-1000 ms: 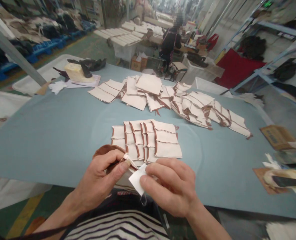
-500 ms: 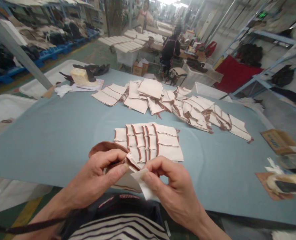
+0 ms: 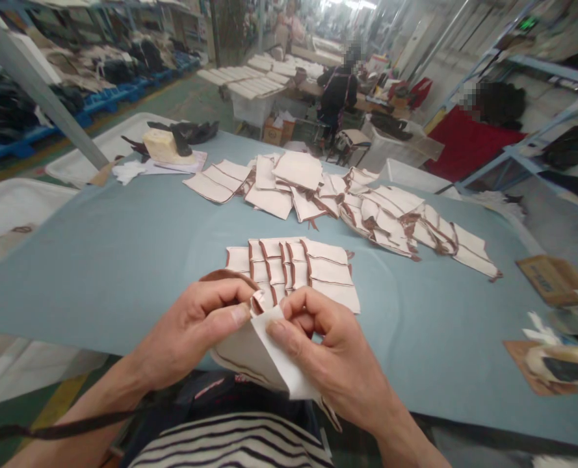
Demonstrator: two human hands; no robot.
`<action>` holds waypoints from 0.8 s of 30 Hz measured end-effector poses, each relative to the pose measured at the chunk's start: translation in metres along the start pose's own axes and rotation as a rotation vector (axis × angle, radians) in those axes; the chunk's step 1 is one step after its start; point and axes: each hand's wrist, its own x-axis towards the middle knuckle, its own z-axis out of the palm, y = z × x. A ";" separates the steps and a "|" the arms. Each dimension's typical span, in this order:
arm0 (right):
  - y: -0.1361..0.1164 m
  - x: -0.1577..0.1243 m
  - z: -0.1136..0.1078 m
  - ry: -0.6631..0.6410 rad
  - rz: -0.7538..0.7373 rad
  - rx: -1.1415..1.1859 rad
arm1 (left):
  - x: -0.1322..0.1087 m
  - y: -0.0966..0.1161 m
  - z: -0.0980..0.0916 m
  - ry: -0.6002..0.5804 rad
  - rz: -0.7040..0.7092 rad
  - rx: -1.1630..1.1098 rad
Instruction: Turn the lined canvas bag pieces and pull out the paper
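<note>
Close to my body, at the table's near edge, both hands work on a cream fabric panel (image 3: pixel 242 354) with brown trim. My left hand (image 3: pixel 194 328) pinches its upper edge between thumb and fingers, where a brown-edged fold shows. Closed on a white flap (image 3: pixel 286 361) is my right hand (image 3: pixel 325 348); I cannot tell whether this flap is a separate strip or part of the panel. Just beyond lies an overlapping row of cream panels (image 3: pixel 330 276) with brown seams, flat on the table.
A blue-green table (image 3: pixel 137 260) carries a loose pile of similar panels (image 3: pixel 298 170) at the back. A yellowish block (image 3: pixel 160 146) sits at the far left, a cardboard box (image 3: pixel 552 279) at the right. A person (image 3: pixel 336 94) sits beyond the table.
The white flap has swung upward and spread, showing more of its face. My left hand has shifted slightly right, closer to my right hand, and more of the panel hangs below.
</note>
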 end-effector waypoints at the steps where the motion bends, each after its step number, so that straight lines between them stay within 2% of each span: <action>1: 0.001 0.000 0.000 -0.010 0.008 -0.006 | 0.001 0.000 0.001 0.001 -0.010 -0.003; 7: 0.007 0.001 0.003 0.002 -0.001 -0.061 | 0.004 0.002 0.002 0.027 0.007 0.053; 15: 0.014 0.003 0.001 0.017 0.025 -0.049 | 0.001 -0.004 0.000 -0.008 0.061 0.177; 21: 0.015 -0.001 0.000 0.020 0.028 -0.034 | 0.003 -0.010 0.004 0.073 0.085 0.184; 24: 0.010 -0.003 -0.001 0.012 0.027 -0.009 | 0.004 -0.007 0.006 0.077 0.063 0.186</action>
